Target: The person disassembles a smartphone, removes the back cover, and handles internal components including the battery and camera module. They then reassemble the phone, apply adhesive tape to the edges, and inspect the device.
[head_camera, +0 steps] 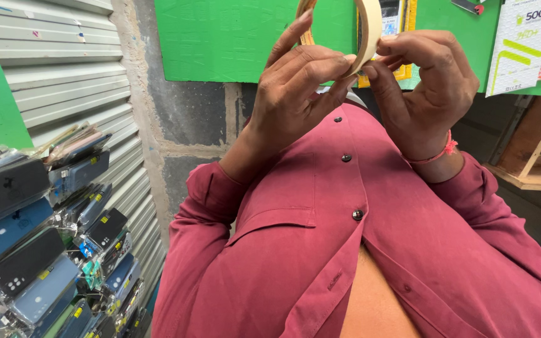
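Observation:
A roll of beige masking tape [368, 30] is held up in front of my chest, partly cut off by the top edge of the view. My left hand [290, 91] grips the roll from the left, with fingers through its hole and the thumb on the outer side. My right hand [426, 84] pinches the roll's outer face near its lower right edge with thumb and forefinger. A pink thread band [441, 152] circles my right wrist. My maroon buttoned shirt [320, 250] fills the lower half of the view.
Several phone cases in clear packets [45, 238] hang at the left in front of a grey corrugated shutter [64, 69]. A green board [220, 37] with hanging packaged goods [521, 44] sits on a grey block wall. A wooden shelf [533, 169] stands at right.

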